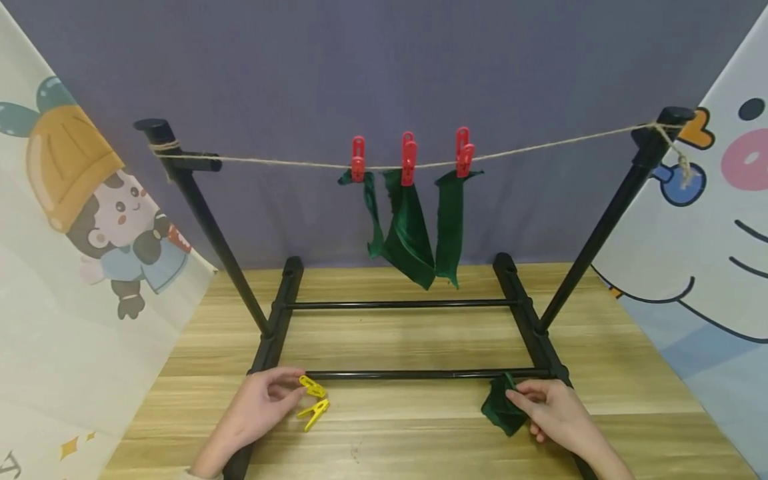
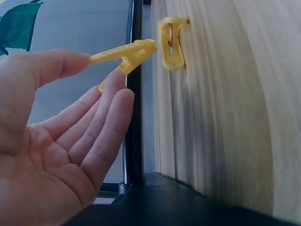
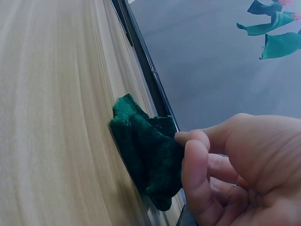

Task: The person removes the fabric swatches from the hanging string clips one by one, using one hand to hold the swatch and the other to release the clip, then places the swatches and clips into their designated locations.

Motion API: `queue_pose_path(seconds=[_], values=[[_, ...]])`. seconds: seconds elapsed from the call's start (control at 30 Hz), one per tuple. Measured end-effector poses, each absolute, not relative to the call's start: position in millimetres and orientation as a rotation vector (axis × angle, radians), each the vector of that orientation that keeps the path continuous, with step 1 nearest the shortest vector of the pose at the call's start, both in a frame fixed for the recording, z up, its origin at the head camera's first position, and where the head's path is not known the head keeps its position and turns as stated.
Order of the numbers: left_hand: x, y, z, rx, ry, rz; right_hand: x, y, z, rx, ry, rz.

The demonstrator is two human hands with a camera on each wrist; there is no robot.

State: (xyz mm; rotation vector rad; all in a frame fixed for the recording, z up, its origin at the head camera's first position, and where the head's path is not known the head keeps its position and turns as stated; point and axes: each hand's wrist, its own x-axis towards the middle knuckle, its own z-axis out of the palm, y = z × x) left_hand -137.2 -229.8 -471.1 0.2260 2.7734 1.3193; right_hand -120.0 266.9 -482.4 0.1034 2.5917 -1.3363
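Observation:
My left hand (image 1: 258, 407) pinches a yellow clothespin (image 1: 313, 386) between thumb and fingers; in the left wrist view the clothespin (image 2: 134, 55) has its handles between them. Just below it a second yellow clothespin (image 1: 314, 414) lies on the wooden table. At the right, my right hand (image 1: 561, 412) pinches the edge of a crumpled dark green cloth piece (image 1: 503, 407) low over the tabletop. In the right wrist view this cloth (image 3: 150, 146) is bunched, with thumb and forefinger on its near edge.
A black rack (image 1: 408, 304) stands on the wooden table (image 1: 402, 427). Between its two posts runs a twine line (image 1: 282, 162). Three red clothespins (image 1: 409, 160) hold green cloth strips (image 1: 411, 233) on it. Cartoon-printed sheets flank both sides, with a grey-purple backdrop (image 1: 270, 80) behind.

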Motion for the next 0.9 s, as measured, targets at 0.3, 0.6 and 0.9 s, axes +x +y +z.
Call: queue_pose_path(seconds=[0.3,0.6,0.9], values=[[-136.2,-231.3,-474.6,0.295,2.81,1.06,-120.0,267.8,-481.1,0.093,2.587,-1.342],[-134.5,-231.3,-468.7,0.304,2.854,0.974,-112.3,261.3,-472.3,0.228,2.692,-1.198],[-135.3,-232.1,-452.9,0.333,2.889,0.989,-115.4,261.6,-431.2,0.161,2.739,-1.134]])
